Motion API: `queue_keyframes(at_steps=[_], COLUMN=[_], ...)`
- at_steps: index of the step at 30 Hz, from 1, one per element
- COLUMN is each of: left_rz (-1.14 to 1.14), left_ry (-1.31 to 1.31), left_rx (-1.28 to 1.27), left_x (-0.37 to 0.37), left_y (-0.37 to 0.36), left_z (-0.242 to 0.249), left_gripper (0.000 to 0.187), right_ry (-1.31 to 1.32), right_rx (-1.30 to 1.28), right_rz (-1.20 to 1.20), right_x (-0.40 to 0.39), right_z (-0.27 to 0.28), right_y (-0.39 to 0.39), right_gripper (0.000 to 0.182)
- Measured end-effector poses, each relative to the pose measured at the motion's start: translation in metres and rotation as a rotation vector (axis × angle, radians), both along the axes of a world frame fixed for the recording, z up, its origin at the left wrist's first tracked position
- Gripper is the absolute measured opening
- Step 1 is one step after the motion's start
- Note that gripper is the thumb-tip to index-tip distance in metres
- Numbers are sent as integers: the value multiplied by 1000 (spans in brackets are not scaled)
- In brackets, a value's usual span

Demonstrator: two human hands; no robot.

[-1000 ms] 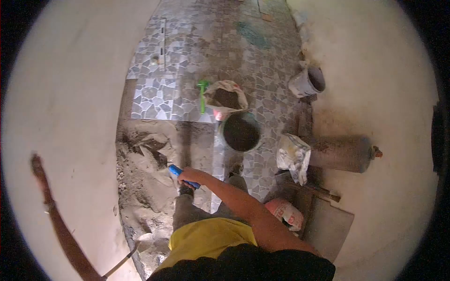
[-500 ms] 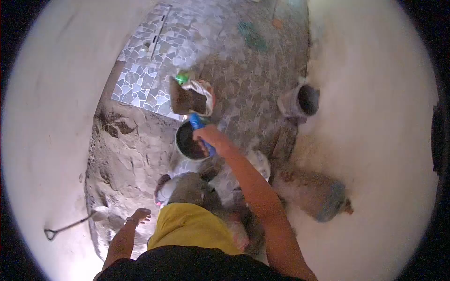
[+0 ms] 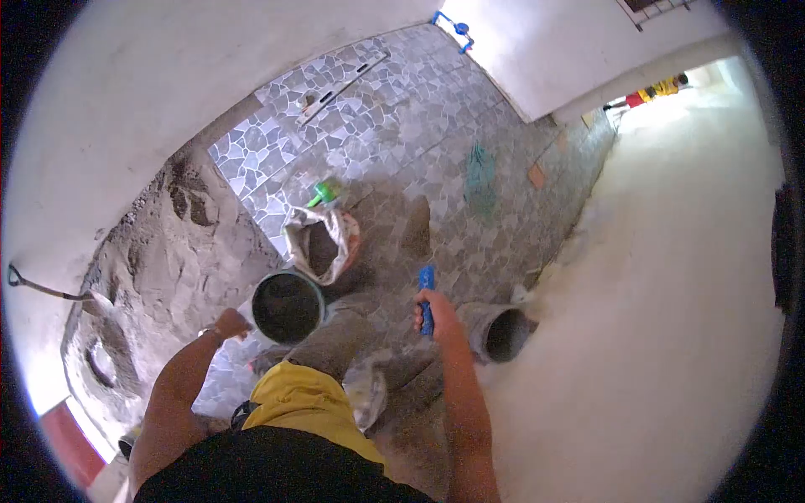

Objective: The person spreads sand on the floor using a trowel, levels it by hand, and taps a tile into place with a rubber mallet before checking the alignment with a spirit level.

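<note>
Shovel lies at the left edge on the sand heap. Right of it, low in the frame, the left hand hangs loosely curled beside the bucket, holding nothing; whether it touches the rim I cannot tell. Above the bucket an open bag slumps on the tiled floor, a green mallet just behind it. Centre frame, the right hand has its grip wrapped tight around a blue handle, the trowel blade pointing up-frame. Pail lies tipped just right of that hand.
</note>
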State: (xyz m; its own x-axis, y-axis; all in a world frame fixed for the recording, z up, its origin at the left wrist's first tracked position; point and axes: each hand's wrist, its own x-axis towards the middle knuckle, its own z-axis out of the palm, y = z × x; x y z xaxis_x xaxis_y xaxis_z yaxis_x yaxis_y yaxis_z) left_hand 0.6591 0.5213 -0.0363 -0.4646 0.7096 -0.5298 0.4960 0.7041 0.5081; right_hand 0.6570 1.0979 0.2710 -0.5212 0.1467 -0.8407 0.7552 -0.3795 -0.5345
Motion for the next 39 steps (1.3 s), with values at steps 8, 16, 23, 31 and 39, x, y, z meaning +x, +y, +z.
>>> queue_keyframes(at_steps=[8,16,23,31,39], left_rz=[388,-142,412,726,233], left_ry=[-231,-602,-765,-956,-778], left_rx=[529,77,301,689,679], left_x=[-155,-237,-311,-312,-458], left_y=[369,606,717,789,857], left_z=[185,229,173,220,-72], left_gripper=[38,68,61,28,30], right_ry=[-142,-53,-123,-34,417], right_rx=[-71,-209,-283,-261,935], right_rz=[142,190,336,631,1347], right_x=[-145,-336,-554,-742,-902], right_z=[-12,-62,-210,-349,-595], right_y=[151,264,352,406,388], right_gripper=[17,16,19,24,46])
